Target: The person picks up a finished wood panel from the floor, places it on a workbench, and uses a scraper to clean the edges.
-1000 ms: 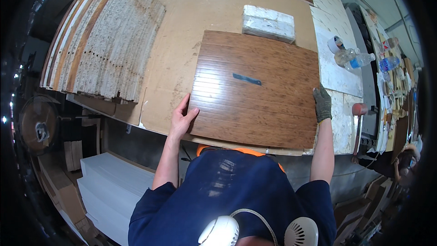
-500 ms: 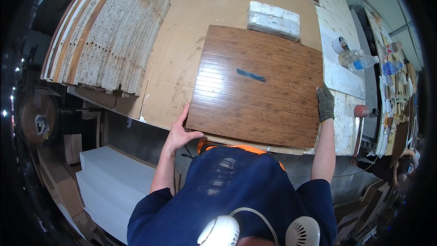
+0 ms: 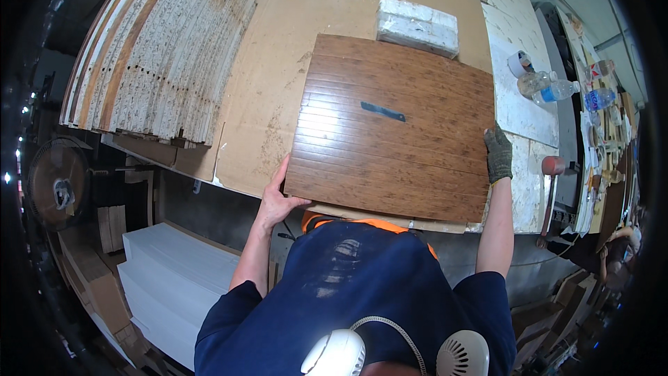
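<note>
A brown grooved wood panel lies in front of me at the near edge of the workbench. My bare left hand grips its near left corner, fingers along the left edge and thumb at the near edge. On the opposite side, my right hand, in a dark grey-green knitted glove, holds the right edge with the fingers curled against it. A flat dark blue strip with a small hole at one end rests on the panel's face. Whatever the fingertips do below the edges is hidden.
A white taped block sits behind the panel. Stacked boards stand at the left. Plastic bottles, a tape roll and a red-headed mallet lie to the right. White sheets and a fan are lower left.
My left thumb has drawn in against the panel's near edge. Panel and bench sit very slightly higher in the picture. My right hand stays at the right edge.
</note>
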Demonstrator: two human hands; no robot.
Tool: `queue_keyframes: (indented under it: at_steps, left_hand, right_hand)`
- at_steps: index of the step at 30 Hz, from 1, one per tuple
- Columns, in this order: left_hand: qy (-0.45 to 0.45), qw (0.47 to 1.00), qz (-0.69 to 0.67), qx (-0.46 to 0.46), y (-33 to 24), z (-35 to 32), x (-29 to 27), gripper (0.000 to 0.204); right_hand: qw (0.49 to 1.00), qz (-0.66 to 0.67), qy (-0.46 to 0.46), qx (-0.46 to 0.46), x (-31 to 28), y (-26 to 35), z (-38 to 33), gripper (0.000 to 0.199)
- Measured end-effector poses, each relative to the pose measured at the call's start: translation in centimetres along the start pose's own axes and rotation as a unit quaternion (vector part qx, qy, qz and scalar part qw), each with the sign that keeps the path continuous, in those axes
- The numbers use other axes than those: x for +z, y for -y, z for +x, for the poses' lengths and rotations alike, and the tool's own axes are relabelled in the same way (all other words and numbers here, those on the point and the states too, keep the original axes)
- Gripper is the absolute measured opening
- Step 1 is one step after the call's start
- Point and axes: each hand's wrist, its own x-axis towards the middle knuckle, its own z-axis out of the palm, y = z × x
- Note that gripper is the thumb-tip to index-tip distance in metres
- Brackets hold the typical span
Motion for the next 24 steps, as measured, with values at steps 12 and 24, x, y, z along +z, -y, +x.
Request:
queue_keyframes:
  at_steps: [12,24]
  left_hand:
    - [-0.005,0.999,0.04,0.017,-0.2,0.1,0.3,0.106]
    - [-0.017,1.0,0.005,0.003,-1.0,-0.2,0.6,0.1]
  right_hand:
    - [1.0,0.013,-0.002,0.008,-0.2,2.0,-0.8,0.054]
    - [1.0,0.02,0.002,0.009,-0.2,1.1,-0.6,0.054]
